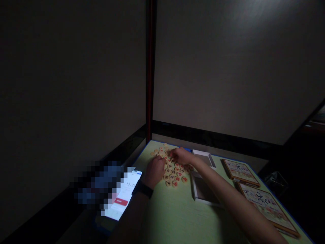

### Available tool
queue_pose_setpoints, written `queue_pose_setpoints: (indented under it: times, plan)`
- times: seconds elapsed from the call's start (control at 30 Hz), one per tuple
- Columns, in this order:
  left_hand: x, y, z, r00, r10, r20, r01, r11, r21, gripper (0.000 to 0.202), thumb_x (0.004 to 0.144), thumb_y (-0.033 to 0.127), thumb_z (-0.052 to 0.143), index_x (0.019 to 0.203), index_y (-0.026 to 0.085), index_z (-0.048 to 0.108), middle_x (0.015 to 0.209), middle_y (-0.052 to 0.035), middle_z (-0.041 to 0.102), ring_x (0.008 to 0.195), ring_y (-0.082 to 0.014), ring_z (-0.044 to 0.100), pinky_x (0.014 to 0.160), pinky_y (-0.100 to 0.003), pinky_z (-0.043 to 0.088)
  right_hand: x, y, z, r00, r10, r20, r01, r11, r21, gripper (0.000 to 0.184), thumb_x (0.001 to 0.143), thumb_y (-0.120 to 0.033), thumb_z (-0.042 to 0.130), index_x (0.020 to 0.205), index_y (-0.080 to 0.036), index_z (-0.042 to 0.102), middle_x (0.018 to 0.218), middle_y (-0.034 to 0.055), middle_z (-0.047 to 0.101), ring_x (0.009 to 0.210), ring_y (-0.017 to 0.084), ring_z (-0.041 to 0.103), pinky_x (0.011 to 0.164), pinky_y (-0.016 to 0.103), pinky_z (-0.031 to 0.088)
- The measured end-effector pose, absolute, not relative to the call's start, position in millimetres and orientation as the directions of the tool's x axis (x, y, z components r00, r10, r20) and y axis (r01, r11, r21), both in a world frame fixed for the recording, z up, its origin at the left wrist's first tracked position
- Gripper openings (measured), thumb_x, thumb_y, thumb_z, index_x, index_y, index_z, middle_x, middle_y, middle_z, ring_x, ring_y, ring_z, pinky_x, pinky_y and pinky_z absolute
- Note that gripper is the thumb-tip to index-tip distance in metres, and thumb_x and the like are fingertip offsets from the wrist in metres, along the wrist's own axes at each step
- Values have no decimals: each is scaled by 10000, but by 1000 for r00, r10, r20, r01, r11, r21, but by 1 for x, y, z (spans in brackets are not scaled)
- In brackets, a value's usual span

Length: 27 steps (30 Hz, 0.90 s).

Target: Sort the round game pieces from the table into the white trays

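Round, pale Chinese chess pieces (pixel 172 177) with red or black characters lie loosely on a green tabletop (pixel 172 213). Several at the far end of the spread look blank on top. My left hand (pixel 155 171), with a dark band at the wrist, is at the left side of the pieces. Its fingers are curled down among them, and whatever is in them is hidden. From the right, my right hand (pixel 181 156) reaches over the far part of the spread. Its fingers are bent together close to the pieces; what they grip is too dim to make out.
A lit phone (pixel 124 196) showing a timer lies at the left edge. Two shallow white-rimmed box parts, one farther back (pixel 214 162) and one nearer (pixel 194 189), flank my right forearm. Two printed boxes (pixel 240 171) (pixel 269 206) lie at the right. Walls (pixel 215 67) enclose the far corner.
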State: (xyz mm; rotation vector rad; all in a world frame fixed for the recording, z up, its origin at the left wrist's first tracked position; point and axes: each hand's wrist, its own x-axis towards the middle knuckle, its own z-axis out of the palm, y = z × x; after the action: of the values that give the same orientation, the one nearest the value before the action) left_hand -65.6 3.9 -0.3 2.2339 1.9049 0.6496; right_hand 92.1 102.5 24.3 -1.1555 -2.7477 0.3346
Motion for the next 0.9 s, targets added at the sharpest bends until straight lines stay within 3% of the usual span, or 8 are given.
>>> queue_pose_setpoints:
  times: [0.1, 0.3, 0.5, 0.9]
  plan:
    - [-66, 4, -1, 111, 962, 248, 909, -199, 367, 321, 852, 52, 455, 1034, 184, 685, 1051, -100, 673, 1016, -187, 607, 930, -297, 448, 92, 101, 28, -697, 716, 31, 678, 672, -298, 378, 601, 53, 550, 850, -182, 710, 709, -24, 702, 660, 121, 620, 610, 176, 393]
    - [-66, 6, -3, 82, 954, 290, 916, -186, 355, 340, 876, 63, 421, 1074, 174, 674, 1086, -100, 678, 1014, -187, 609, 920, -298, 452, 100, 103, 49, -688, 723, 57, 659, 656, -368, 445, 604, 43, 513, 951, -158, 707, 807, 5, 725, 699, 116, 644, 622, 173, 423]
    - [-70, 8, -6, 73, 949, 307, 932, -175, 318, 289, 877, 88, 449, 1040, 162, 676, 1063, -108, 674, 1015, -208, 604, 904, -312, 454, 98, 101, 36, -686, 727, 23, 675, 647, -354, 352, 569, 33, 553, 792, -170, 734, 704, -15, 714, 667, 126, 635, 628, 183, 424]
    - [-94, 12, 1, -184, 877, 444, 918, -8, 396, 296, 881, 55, 387, 962, 137, 660, 964, -98, 673, 931, -195, 615, 876, -302, 475, 93, 98, 19, -690, 724, 20, 680, 657, -327, 354, 618, 24, 567, 813, -179, 780, 769, 19, 755, 745, 163, 690, 700, 213, 468]
